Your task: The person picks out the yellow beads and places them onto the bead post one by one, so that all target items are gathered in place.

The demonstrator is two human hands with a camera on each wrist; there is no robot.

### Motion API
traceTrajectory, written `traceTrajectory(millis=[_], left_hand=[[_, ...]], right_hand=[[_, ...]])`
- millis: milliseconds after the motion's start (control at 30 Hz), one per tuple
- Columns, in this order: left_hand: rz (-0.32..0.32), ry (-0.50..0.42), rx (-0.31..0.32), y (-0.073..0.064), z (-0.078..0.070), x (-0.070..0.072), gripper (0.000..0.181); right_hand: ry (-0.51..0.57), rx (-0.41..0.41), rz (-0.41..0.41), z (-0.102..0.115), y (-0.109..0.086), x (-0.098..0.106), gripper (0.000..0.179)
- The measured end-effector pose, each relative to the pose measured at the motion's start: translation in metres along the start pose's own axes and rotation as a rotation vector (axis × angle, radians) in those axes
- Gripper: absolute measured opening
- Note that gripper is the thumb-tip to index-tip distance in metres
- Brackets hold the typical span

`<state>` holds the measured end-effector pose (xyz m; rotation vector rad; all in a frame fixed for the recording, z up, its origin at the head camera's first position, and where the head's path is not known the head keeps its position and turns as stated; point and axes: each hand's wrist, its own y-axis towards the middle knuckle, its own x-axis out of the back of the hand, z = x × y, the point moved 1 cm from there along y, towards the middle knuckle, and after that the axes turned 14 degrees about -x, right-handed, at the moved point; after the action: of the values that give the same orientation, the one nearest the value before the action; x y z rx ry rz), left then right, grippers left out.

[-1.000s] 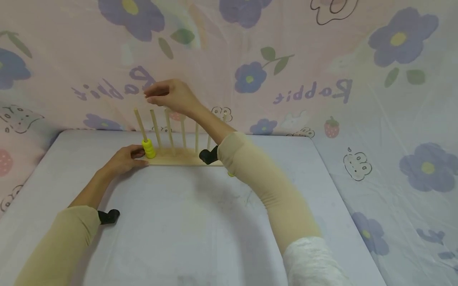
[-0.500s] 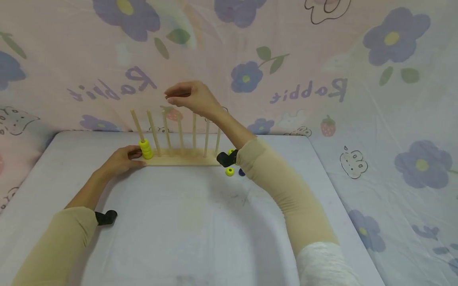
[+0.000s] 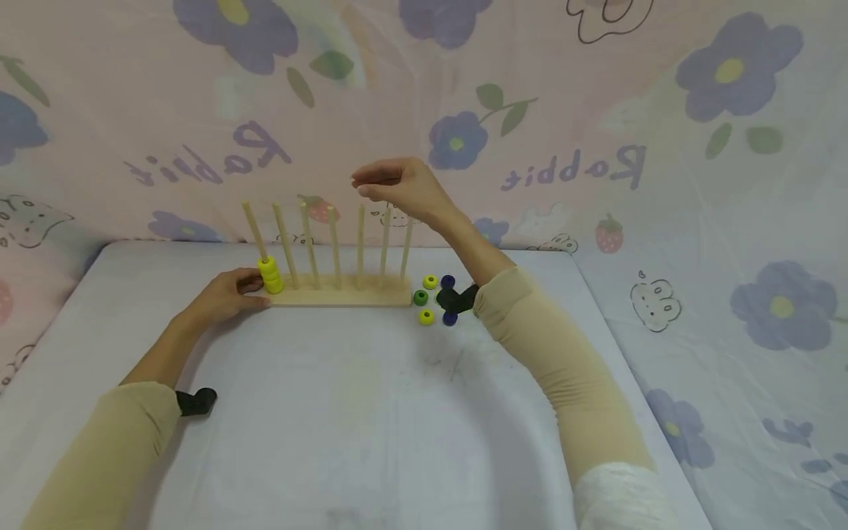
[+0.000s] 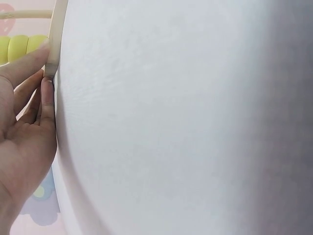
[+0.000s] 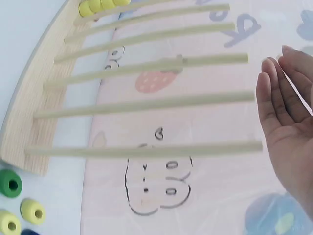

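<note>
A wooden peg rack (image 3: 338,297) with several upright rods stands toward the back of the table. Several yellow beads (image 3: 269,275) are stacked on its leftmost rod. My left hand (image 3: 228,294) grips the left end of the base, thumb and fingers around it; the left wrist view shows these fingers (image 4: 47,93) against the wood beside the beads. Above the right-hand rods is my right hand (image 3: 407,188), its fingers extended and holding nothing. In the right wrist view this hand (image 5: 288,112) is just off the rod tips, palm showing.
Loose beads lie on the table right of the rack: a green bead (image 3: 420,297), yellow beads (image 3: 427,317) and dark blue beads (image 3: 448,282), partly hidden by the black wrist mount (image 3: 457,299). A patterned cloth (image 3: 543,110) hangs behind the white table (image 3: 318,412).
My right hand has moved right, from above the leftmost rod to above the right-hand rods, uncovering the loose beads. The left hand keeps its place on the rack's end.
</note>
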<state>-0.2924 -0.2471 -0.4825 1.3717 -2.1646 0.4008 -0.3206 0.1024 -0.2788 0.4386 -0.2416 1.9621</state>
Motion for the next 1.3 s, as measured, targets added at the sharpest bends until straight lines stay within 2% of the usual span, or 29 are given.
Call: traceTrajectory(millis=[233, 533, 867, 1133, 1300], left_hand=[[-0.004, -0.004, -0.019, -0.002, -0.003, 0.001, 0.082], [-0.006, -0.006, -0.015, -0.001, -0.002, 0.001, 0.08], [-0.012, -0.011, -0.028, 0.0, -0.003, -0.002, 0.082], [-0.014, -0.004, -0.022, 0.0, 0.001, -0.001, 0.082], [-0.016, -0.009, -0.054, 0.0, 0.001, -0.003, 0.081]], right_hand=[[-0.022, 0.033, -0.014, -0.007, -0.011, 0.022, 0.031], [-0.016, 0.02, -0.054, -0.018, -0.026, 0.033, 0.032], [0.057, 0.015, -0.088, -0.044, -0.048, 0.055, 0.031], [0.052, -0.025, -0.116, -0.069, -0.069, 0.067, 0.034], [0.019, -0.055, -0.131, -0.083, -0.079, 0.072, 0.033]])
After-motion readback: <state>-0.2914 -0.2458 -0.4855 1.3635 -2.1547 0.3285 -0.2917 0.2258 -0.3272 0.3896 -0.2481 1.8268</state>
